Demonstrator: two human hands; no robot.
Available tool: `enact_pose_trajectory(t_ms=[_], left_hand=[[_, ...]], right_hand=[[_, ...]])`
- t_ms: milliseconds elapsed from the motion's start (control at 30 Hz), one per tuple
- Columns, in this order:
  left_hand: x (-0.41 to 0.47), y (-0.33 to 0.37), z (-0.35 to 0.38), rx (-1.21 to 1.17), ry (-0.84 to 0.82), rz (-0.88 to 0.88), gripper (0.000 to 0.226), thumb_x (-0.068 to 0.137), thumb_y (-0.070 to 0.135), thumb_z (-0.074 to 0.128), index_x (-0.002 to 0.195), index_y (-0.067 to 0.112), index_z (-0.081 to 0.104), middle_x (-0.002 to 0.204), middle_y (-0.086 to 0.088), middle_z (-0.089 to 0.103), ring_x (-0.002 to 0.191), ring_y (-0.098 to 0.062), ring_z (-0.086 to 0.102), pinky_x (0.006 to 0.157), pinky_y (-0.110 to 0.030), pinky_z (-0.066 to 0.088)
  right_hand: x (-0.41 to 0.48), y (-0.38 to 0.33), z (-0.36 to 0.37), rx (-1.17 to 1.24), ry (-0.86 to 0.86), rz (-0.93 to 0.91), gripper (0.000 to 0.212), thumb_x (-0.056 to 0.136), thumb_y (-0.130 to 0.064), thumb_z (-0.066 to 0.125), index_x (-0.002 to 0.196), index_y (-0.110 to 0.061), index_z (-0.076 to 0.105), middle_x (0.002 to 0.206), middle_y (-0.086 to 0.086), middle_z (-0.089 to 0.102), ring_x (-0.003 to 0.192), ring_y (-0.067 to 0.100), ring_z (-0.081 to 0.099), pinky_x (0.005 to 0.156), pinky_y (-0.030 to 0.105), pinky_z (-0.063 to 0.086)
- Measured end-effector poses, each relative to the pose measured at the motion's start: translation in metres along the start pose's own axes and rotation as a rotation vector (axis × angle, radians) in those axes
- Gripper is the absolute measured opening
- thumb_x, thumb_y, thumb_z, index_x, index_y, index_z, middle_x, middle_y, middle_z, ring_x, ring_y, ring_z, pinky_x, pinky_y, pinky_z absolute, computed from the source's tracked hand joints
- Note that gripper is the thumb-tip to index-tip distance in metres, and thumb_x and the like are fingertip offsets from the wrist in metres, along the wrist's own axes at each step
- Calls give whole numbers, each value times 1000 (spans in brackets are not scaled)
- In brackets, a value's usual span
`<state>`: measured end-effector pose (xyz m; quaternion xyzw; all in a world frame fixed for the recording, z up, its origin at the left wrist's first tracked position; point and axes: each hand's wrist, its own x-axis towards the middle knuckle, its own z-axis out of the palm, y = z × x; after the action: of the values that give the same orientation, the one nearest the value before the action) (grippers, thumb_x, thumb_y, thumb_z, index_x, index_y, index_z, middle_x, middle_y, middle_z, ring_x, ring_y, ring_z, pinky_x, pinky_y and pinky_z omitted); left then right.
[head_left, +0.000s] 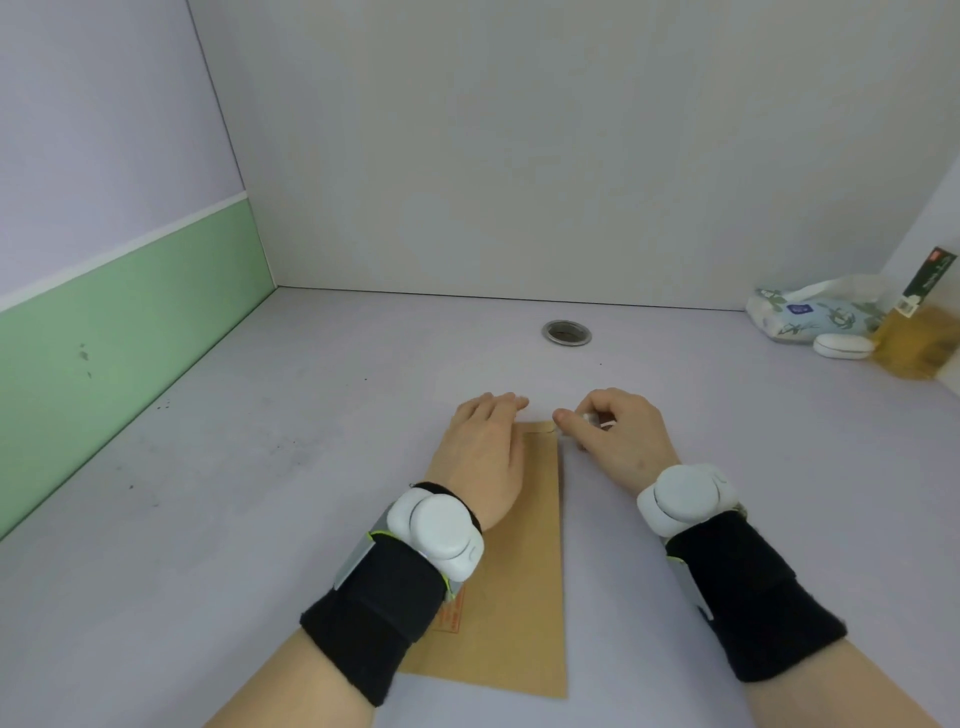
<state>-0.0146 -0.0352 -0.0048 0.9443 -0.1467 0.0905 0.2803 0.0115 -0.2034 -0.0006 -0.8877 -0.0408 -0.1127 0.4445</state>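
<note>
L hand (485, 452) flat on brown envelope (519, 597); R hand (618, 436) pinches small white item (592, 417) at top edge.

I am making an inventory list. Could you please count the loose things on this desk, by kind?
brown envelope: 1
tissue pack: 1
white oval case: 1
yellow bottle: 1
small white item, pinched by the right hand: 1
Total: 5

Left hand (485, 452): lay flat on brown envelope (519, 597), fingers straight.
Right hand (618, 436): pinched small white object (592, 417) at the envelope's far right corner.
</note>
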Motion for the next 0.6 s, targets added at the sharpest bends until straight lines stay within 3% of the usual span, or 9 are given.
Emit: enact_pose_trajectory(t_ms=[167, 333, 433, 600], left_hand=[[11, -1, 3, -11, -114, 46, 49, 101, 21, 28, 149, 18, 22, 142, -2, 49, 135, -25, 35, 113, -39, 25], [20, -1, 1, -26, -145, 43, 42, 100, 28, 32, 140, 22, 42, 129, -3, 55, 121, -26, 42, 105, -38, 34], [21, 0, -4, -20, -170, 41, 35, 99, 31, 35, 126, 20, 55, 117, -4, 58, 111, -24, 44, 97, -35, 38], [26, -3, -9, -73, -205, -13, 24, 95, 33, 42, 104, 22, 62, 90, 3, 59, 103, -22, 47, 82, -30, 38]], right_hand=[[-1, -2, -3, 51, -4, 5, 24, 80, -28, 66, 67, -9, 66, 79, 11, 69, 82, 27, 65, 82, 38, 50], [-1, 0, -6, 79, -15, 28, 23, 81, -25, 65, 69, -5, 67, 80, 11, 70, 84, 28, 67, 83, 37, 50], [-1, -1, -5, 71, -25, 15, 20, 80, -23, 64, 69, -6, 68, 82, 10, 70, 85, 23, 64, 78, 27, 47], [-2, -1, -3, 76, -58, 18, 19, 82, -21, 64, 69, -8, 68, 83, 8, 70, 82, 19, 63, 75, 20, 46]])
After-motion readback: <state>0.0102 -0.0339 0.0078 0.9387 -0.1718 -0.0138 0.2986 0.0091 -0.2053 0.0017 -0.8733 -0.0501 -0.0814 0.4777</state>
